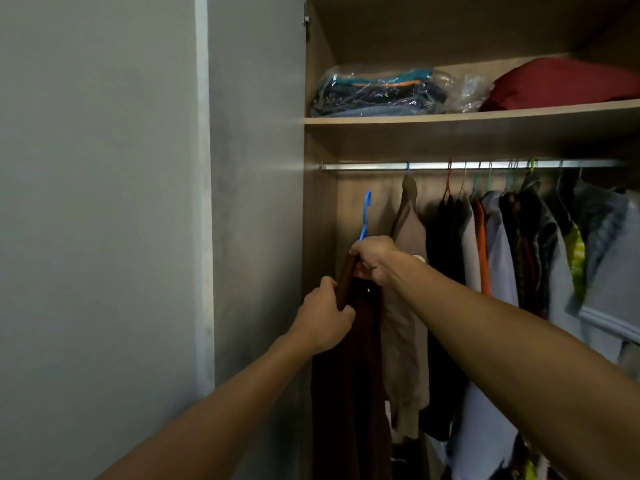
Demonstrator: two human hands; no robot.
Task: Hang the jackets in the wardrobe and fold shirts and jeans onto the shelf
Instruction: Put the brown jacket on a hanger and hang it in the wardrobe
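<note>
The dark brown jacket [346,358] hangs from my two hands just inside the left end of the open wood-grain wardrobe [320,209], its long body falling straight below my wrists toward the bottom of the view. Above my hands runs the wide wooden shelf [450,120], loaded with a clear plastic bag of folded clothes [377,93] and a red cushion [561,83], and under it the silver metal hanging rail [363,166], which is where this jacket has to end up. To the right of my hands the rail is crowded: a beige garment [407,271] hangs just beside my right wrist, then a row of dark, orange and pale clothes further right, so I judge the bare stretch of rail straight above my hands is the free spot. My right hand [372,259] is the higher one, fingers curled tight round the jacket's collar at the base of the blue plastic hanger [365,216], whose hook sticks up above my knuckles, well short of the rail. My left hand [325,318], lower and nearer me, grips the jacket's shoulder edge to keep the cloth from sliding off the hanger while I lift.
</note>
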